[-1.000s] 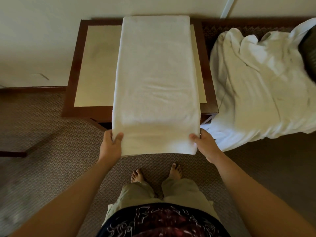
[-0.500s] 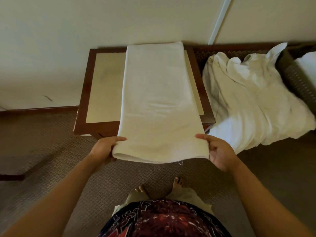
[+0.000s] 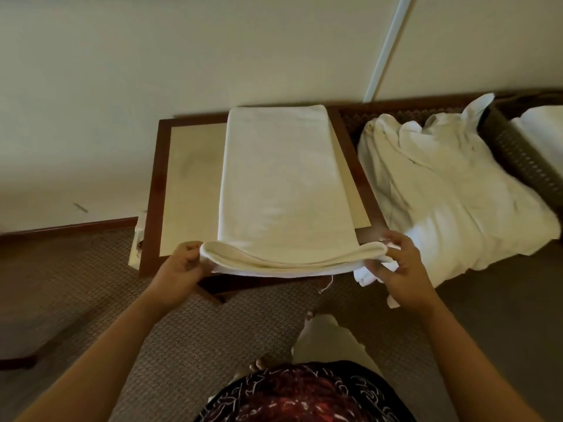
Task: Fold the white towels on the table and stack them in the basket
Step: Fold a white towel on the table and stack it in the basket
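A long white towel (image 3: pixel 280 184), folded into a narrow strip, lies lengthwise on the small wooden table (image 3: pixel 185 190). Its near end is lifted off the table's front edge. My left hand (image 3: pixel 179 266) grips the near left corner, and my right hand (image 3: pixel 399 263) grips the near right corner. A dark woven basket (image 3: pixel 518 156) stands at the far right, with a white folded towel (image 3: pixel 539 132) inside it.
A heap of unfolded white towels (image 3: pixel 451 184) lies on the surface between the table and the basket. The wall runs right behind the table. Carpet covers the floor around my feet, and a dark wooden bar (image 3: pixel 18 360) lies low at the left.
Both hands have raised the towel's hanging near end from below the table edge up to table height. The view has tilted up, so the basket now shows.
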`<state>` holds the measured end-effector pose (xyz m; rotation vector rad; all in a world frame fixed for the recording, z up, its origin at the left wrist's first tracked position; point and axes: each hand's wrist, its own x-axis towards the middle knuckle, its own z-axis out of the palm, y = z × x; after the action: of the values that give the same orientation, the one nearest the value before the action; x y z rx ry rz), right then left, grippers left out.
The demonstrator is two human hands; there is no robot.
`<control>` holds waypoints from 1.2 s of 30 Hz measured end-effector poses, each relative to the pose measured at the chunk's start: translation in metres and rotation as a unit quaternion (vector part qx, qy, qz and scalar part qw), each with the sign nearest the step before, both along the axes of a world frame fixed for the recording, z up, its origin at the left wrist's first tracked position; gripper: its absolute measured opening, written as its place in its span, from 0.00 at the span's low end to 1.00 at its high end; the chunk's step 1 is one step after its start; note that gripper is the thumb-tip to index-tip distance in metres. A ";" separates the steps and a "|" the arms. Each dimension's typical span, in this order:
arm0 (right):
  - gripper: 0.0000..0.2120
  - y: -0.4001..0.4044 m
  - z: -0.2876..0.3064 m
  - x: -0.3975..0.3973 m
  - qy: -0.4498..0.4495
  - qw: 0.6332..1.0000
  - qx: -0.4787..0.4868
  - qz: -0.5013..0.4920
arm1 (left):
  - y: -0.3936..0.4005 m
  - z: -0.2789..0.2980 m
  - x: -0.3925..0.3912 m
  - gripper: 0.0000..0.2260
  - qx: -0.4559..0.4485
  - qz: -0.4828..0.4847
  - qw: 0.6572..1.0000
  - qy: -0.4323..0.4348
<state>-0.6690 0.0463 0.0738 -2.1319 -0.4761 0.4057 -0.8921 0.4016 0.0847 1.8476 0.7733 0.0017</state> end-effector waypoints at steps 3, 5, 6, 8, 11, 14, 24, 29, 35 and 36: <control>0.10 0.026 0.013 0.025 0.003 1.000 0.026 -0.001 | 0.013 0.003 0.037 0.07 -0.021 0.061 0.998 -0.019; 0.03 0.049 0.015 0.052 0.024 0.999 0.024 -0.019 | 0.026 0.002 0.068 0.09 -0.005 0.079 0.996 -0.030; 0.05 0.062 0.014 0.069 0.023 0.999 0.018 -0.031 | 0.033 0.000 0.087 0.11 0.004 0.088 0.995 -0.036; 0.06 0.092 0.013 0.108 0.017 0.998 0.030 -0.046 | 0.051 -0.008 0.130 0.12 0.024 0.133 0.990 -0.038; 0.12 0.140 -0.002 0.165 0.044 0.994 0.049 -0.087 | 0.078 -0.022 0.190 0.11 0.052 0.201 0.978 -0.033; 0.21 0.175 -0.036 0.214 0.133 0.987 -0.031 -0.089 | 0.094 -0.045 0.231 0.16 0.076 0.187 0.978 0.042; 0.22 0.177 -0.068 0.214 0.101 0.989 -0.032 -0.107 | 0.078 -0.065 0.224 0.14 0.135 0.239 0.957 0.093; 0.36 0.163 -0.062 0.205 0.126 0.981 -0.129 -0.076 | 0.055 -0.061 0.200 0.17 0.140 0.191 0.964 0.126; 0.32 0.139 -0.066 0.155 0.063 0.975 -0.213 -0.026 | 0.027 -0.073 0.159 0.13 0.153 0.164 0.969 0.101; 0.32 0.136 -0.067 0.151 0.059 0.976 -0.209 -0.026 | 0.022 -0.073 0.154 0.13 0.157 0.157 0.970 0.096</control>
<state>-0.5184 0.1824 0.0066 -2.4988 -0.2819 0.6450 -0.7378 0.4240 0.0114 2.0218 1.2544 0.1591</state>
